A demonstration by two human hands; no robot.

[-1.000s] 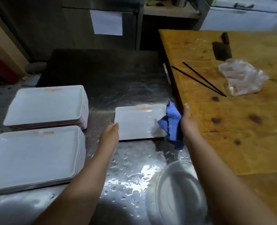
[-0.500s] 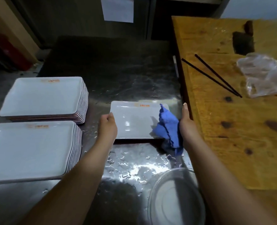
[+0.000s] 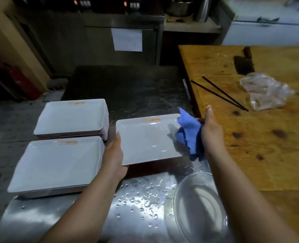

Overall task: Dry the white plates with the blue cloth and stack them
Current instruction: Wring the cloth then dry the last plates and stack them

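- I am gripping a single white plate [image 3: 148, 139] by its left edge with my left hand [image 3: 114, 155], thumb lying on top of the rim and fingers curling underneath.
- The plate is being held up off the wet steel counter [image 3: 141, 195], casting a dark shadow along its near edge, and its orange logo is facing away from me.
- My right hand [image 3: 211, 130] is closing around the blue cloth [image 3: 189, 133], which is bunching up against the plate's right end and partly draping over that edge.
- I am also bracing the plate's right side with that hand, thumb pointing up; I cannot tell how much of the hand is touching the plate itself behind the cloth.
- Two stacks of white plates are sitting to my left: the near stack [image 3: 57, 163] is lying just beside my left wrist, and the far stack [image 3: 73, 116] is sitting right behind it.
- Water droplets are beading on the counter below the plate.
- A clear glass bowl [image 3: 197, 207] is resting on the counter under my right forearm.
- To my right, the wooden table [image 3: 267, 146] is carrying a pair of black chopsticks [image 3: 218, 92], a crumpled clear plastic bag [image 3: 266, 93] and a cleaver [image 3: 244, 64].
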